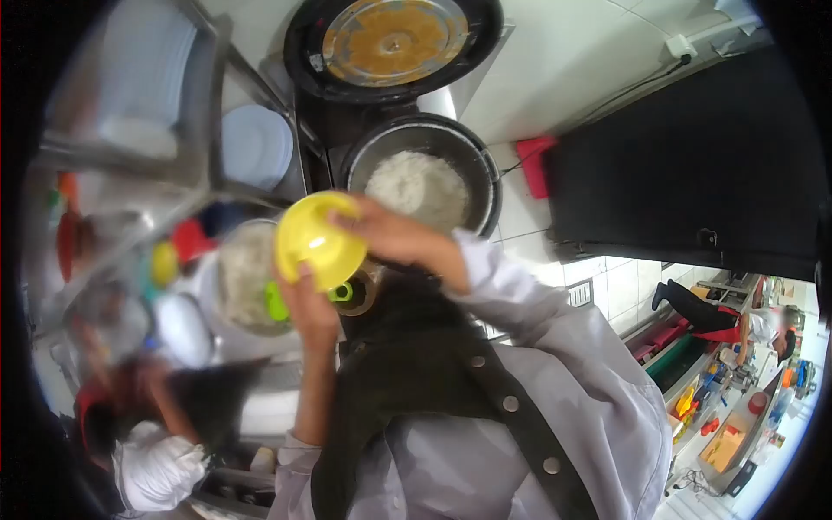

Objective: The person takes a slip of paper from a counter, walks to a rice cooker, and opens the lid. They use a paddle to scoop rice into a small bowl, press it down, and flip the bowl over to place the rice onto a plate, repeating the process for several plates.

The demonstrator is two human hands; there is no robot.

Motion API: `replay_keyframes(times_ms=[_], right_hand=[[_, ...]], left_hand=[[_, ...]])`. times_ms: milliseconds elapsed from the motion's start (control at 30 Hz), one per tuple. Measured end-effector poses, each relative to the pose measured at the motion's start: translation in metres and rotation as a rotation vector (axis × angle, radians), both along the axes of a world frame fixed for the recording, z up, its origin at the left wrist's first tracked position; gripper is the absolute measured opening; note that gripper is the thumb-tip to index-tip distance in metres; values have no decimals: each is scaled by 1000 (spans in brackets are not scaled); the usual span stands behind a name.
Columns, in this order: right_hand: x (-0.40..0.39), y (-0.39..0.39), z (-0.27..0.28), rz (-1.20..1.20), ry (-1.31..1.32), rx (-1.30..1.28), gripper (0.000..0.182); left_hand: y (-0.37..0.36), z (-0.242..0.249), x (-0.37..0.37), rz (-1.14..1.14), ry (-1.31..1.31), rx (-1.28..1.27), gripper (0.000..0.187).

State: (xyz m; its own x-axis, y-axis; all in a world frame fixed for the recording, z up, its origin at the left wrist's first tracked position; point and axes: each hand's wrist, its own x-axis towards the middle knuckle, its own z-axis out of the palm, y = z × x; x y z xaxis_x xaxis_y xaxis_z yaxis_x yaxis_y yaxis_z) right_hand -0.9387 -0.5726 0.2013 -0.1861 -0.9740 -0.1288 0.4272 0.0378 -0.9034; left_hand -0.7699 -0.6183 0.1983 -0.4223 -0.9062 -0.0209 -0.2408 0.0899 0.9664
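A yellow bowl (322,247) is held between my two hands, in front of the rice cooker. My right hand (386,230) grips its right side near the top. From below, my left hand (310,303) has its fingers closed on the lower left part. Just beyond sits the open black rice cooker (492,169), with a mound of white rice (420,184) inside. A bright green object (276,301) shows beside my left hand, partly covered by it. A similar green handle (341,293) appears on the hand's other side.
The cooker's round lid (394,43) stands raised behind it. To the left are a container of white food (247,269), a metal rack with plates (257,146) and a person in white (160,464). Another person (719,322) works far right, past a black cabinet (685,165).
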Motion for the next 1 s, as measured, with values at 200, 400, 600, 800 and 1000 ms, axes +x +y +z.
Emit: replay_keyframes(times_ms=[200,400,600,800,1000], right_hand=[[-141,-9,-124,-9,722,371,44],[-121,-17,-259,346,1421,466,57],[-88,-38,-322,227,1431,335,52],[-90,-29,-362,360,1390,244,56],[-85,-21,-373,665,1293,270,59]], left_hand=[[38,2,-22,-603,282,437,52],[46,-58,-34,-833,-370,798,53],[61,-130,-22,-752,-788,705,81],[68,-150,-25,-784,-417,900,93],[78,-159,-18,-636,-362,972,81]])
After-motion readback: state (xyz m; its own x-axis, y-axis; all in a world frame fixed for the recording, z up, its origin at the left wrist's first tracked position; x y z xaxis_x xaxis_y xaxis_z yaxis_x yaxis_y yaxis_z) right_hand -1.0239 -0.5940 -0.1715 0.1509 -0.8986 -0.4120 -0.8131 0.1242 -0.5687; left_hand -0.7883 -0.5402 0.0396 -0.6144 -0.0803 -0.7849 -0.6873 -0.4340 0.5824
